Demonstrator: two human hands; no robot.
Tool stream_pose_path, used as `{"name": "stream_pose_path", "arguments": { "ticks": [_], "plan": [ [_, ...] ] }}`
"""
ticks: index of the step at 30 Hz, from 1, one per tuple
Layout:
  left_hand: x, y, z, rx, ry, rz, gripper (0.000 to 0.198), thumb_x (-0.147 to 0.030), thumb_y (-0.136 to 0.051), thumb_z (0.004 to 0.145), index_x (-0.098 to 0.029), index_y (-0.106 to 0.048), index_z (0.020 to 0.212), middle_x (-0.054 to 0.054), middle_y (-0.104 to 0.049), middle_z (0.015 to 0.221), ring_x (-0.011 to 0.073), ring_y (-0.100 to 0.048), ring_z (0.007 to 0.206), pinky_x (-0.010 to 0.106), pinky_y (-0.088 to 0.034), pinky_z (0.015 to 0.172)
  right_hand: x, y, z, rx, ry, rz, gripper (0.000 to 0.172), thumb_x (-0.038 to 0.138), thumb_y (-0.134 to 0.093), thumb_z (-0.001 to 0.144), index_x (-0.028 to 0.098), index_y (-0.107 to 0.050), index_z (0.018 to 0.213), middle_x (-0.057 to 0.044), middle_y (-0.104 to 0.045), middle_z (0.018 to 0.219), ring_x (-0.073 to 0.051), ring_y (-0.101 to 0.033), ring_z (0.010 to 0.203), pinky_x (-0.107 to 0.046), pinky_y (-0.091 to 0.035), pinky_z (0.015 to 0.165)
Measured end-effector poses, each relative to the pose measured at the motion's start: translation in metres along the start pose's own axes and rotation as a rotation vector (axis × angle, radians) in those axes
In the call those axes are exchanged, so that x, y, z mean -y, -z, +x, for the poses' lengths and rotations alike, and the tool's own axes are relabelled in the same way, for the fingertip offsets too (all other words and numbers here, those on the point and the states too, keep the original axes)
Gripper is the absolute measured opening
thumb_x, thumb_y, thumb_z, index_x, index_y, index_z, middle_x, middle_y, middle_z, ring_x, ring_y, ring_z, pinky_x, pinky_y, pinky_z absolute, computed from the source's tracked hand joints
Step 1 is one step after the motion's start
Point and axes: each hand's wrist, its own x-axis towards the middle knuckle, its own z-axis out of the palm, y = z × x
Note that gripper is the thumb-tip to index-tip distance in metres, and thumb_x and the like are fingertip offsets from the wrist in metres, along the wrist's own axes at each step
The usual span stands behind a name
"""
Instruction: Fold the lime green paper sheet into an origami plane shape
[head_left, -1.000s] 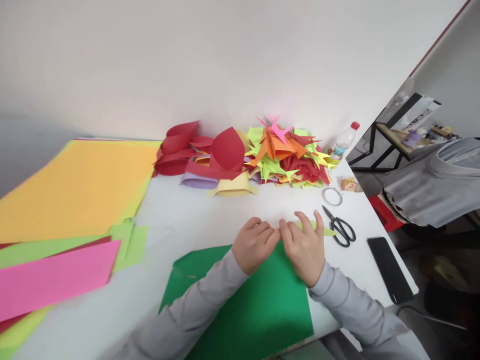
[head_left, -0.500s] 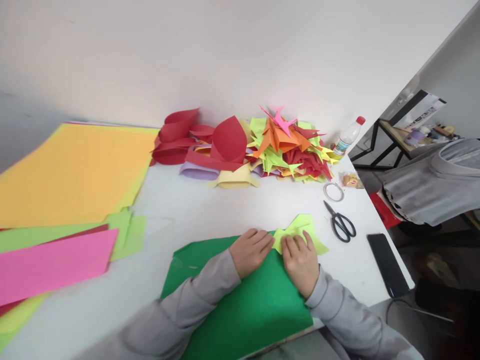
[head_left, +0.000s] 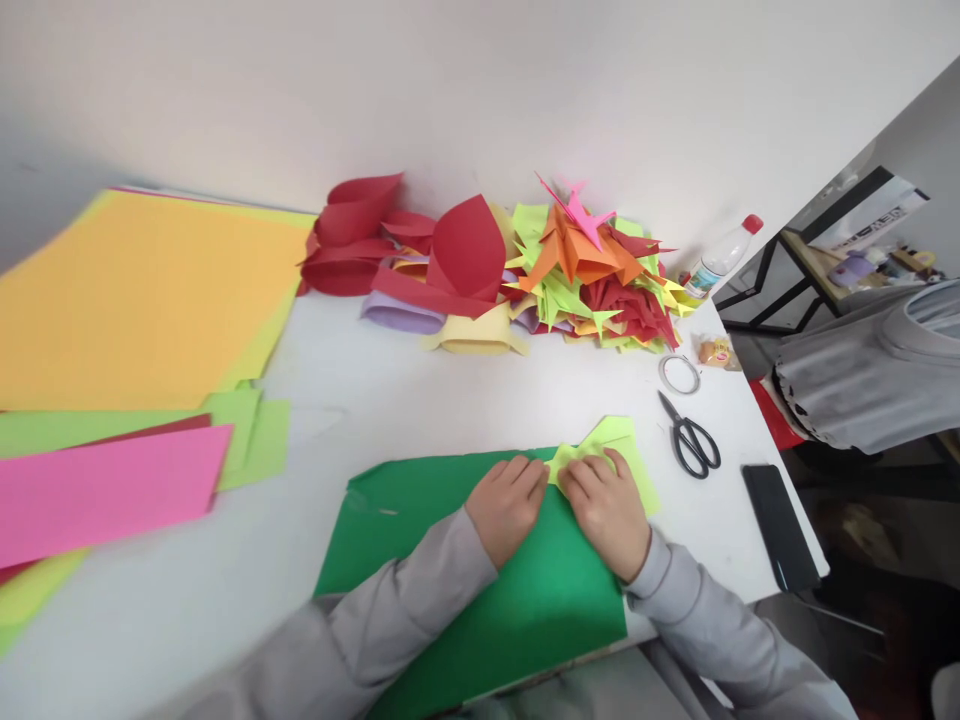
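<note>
A yellow-green sheet of folded paper point(head_left: 619, 437) lies over the far right edge of a large green sheet point(head_left: 435, 490). My left hand point(head_left: 510, 503) is closed, its fingertips pinching the paper's narrow left end. Close beside it, my right hand point(head_left: 606, 505) has its fingers curled and pressed on the middle of the same paper. The paper's wider right part sticks out past the right hand and shows creases. Both sets of fingertips are partly hidden.
Black-handled scissors point(head_left: 690, 440), a tape roll point(head_left: 679, 374) and a phone point(head_left: 780, 528) lie to the right. Behind are folded paper pieces point(head_left: 577, 260), rolled red paper point(head_left: 469, 250) and a bottle point(head_left: 720, 258). Large coloured sheets point(head_left: 165, 300) cover the left side.
The camera view has tilted slightly, so the background sits higher. My hands keep hold of the yellow-green paper, the right one's fingers more curled over it.
</note>
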Motion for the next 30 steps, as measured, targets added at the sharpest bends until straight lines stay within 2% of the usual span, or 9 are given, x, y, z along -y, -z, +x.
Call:
{"name": "stream_pose_path", "arguments": {
  "ticks": [6,10,14,16,21,22,24,26,30],
  "plan": [
    [-0.002,-0.001,-0.001,0.006,0.052,-0.049,0.026,-0.011,-0.04,0.094,-0.012,-0.065,0.087,0.009,-0.062,0.082,0.0204,-0.053,0.073,0.034,-0.043,0.062,0.002,0.001,-0.004,-0.032,-0.019,-0.017,0.027,0.012,-0.04,0.096,0.015,-0.064,0.084,-0.008,-0.064,0.089,-0.021,-0.051,0.083,-0.038,-0.038,0.079],
    [-0.003,0.001,0.001,-0.014,0.056,-0.061,0.025,-0.013,-0.041,0.094,-0.013,-0.066,0.089,0.008,-0.061,0.078,0.0201,-0.053,0.074,0.034,-0.043,0.063,-0.003,0.006,0.001,0.046,-0.021,0.014,0.024,0.01,-0.044,0.094,0.016,-0.064,0.083,-0.006,-0.064,0.083,-0.019,-0.052,0.08,-0.036,-0.037,0.078],
    [-0.001,0.003,0.005,-0.037,0.119,-0.084,0.022,-0.02,-0.048,0.093,-0.015,-0.067,0.085,0.007,-0.062,0.078,0.0203,-0.053,0.075,0.034,-0.043,0.065,-0.013,0.02,0.019,0.231,-0.03,0.021,0.021,0.01,-0.051,0.09,0.018,-0.064,0.075,-0.004,-0.065,0.074,-0.019,-0.055,0.074,-0.035,-0.035,0.073],
    [0.001,0.004,0.007,-0.028,0.177,-0.169,0.023,-0.022,-0.049,0.093,-0.016,-0.069,0.083,0.008,-0.062,0.078,0.0202,-0.051,0.074,0.034,-0.043,0.066,-0.022,0.027,0.034,0.371,-0.013,0.036,0.02,0.01,-0.053,0.088,0.017,-0.064,0.073,-0.004,-0.066,0.073,-0.019,-0.058,0.074,-0.034,-0.036,0.071],
    [0.007,0.001,0.011,0.056,0.392,-0.346,0.027,-0.027,-0.051,0.091,-0.022,-0.074,0.078,0.007,-0.061,0.08,0.0199,-0.051,0.075,0.035,-0.043,0.068,-0.051,0.032,0.087,0.796,0.029,0.203,0.016,0.013,-0.059,0.085,0.019,-0.073,0.091,-0.006,-0.072,0.083,-0.018,-0.064,0.078,-0.028,-0.039,0.066],
    [0.008,0.0,0.011,0.07,0.443,-0.359,0.027,-0.028,-0.052,0.09,-0.024,-0.075,0.077,0.006,-0.062,0.081,0.0201,-0.052,0.075,0.035,-0.043,0.068,-0.056,0.031,0.097,0.858,0.059,0.247,0.014,0.015,-0.064,0.082,0.02,-0.073,0.091,-0.003,-0.073,0.082,-0.016,-0.064,0.076,-0.025,-0.039,0.064],
    [0.008,-0.001,0.012,0.102,0.541,-0.389,0.023,-0.031,-0.057,0.086,-0.026,-0.077,0.076,0.006,-0.062,0.083,0.0205,-0.053,0.077,0.036,-0.043,0.069,-0.063,0.026,0.115,0.936,0.1,0.296,0.013,0.016,-0.073,0.074,0.02,-0.074,0.086,0.002,-0.072,0.076,-0.011,-0.063,0.069,-0.019,-0.04,0.061],
    [0.008,-0.001,0.013,0.134,0.632,-0.432,0.018,-0.032,-0.062,0.082,-0.028,-0.077,0.074,0.005,-0.063,0.087,0.0209,-0.054,0.079,0.037,-0.044,0.071,-0.066,0.021,0.125,0.97,0.114,0.306,0.014,0.015,-0.077,0.07,0.019,-0.075,0.083,0.003,-0.072,0.072,-0.01,-0.063,0.067,-0.017,-0.04,0.058],
    [0.004,-0.001,0.017,0.169,0.765,-0.475,0.013,-0.031,-0.066,0.077,-0.028,-0.076,0.069,0.003,-0.064,0.095,0.0228,-0.056,0.086,0.038,-0.044,0.074,-0.062,0.022,0.123,0.955,0.117,0.273,0.014,0.014,-0.075,0.071,0.019,-0.075,0.084,0.001,-0.072,0.075,-0.013,-0.065,0.072,-0.019,-0.04,0.059]
  ]
}}
